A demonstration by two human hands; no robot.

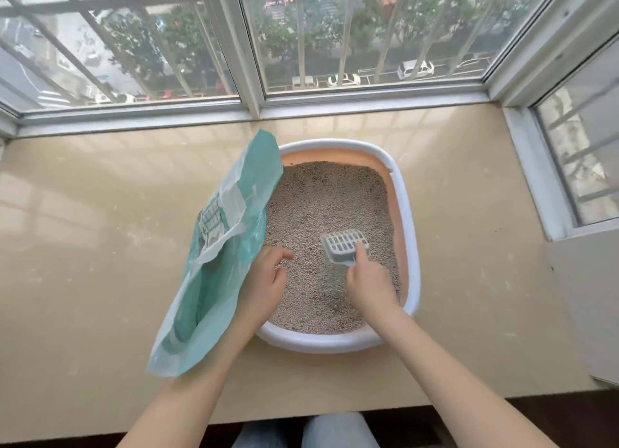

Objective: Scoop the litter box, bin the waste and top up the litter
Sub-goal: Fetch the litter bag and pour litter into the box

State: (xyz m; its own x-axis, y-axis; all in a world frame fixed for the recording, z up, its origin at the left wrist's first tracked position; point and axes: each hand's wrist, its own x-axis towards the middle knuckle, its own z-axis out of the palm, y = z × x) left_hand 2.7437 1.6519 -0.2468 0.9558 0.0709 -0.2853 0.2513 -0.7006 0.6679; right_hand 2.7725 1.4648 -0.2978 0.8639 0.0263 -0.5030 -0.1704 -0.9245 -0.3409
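Observation:
A white-rimmed, peach-walled litter box [410, 233] full of pale granular litter [321, 206] sits on the beige window sill. A teal and white litter bag [221, 246] stands tilted over the box's left rim. My left hand [264, 280] holds the bag at its right edge, above the litter; index finger and thumb are curled, and the other fingers are hidden behind the bag. My right hand [368, 283] grips the handle of a grey slotted scoop [345, 245], whose head lies on the litter near the box's middle.
The beige sill [100, 230] spreads out to the left and right of the box. Barred windows [254, 45] close off the far side, and a window frame [536, 186] closes the right. The sill's near edge is just past my knees [335, 431].

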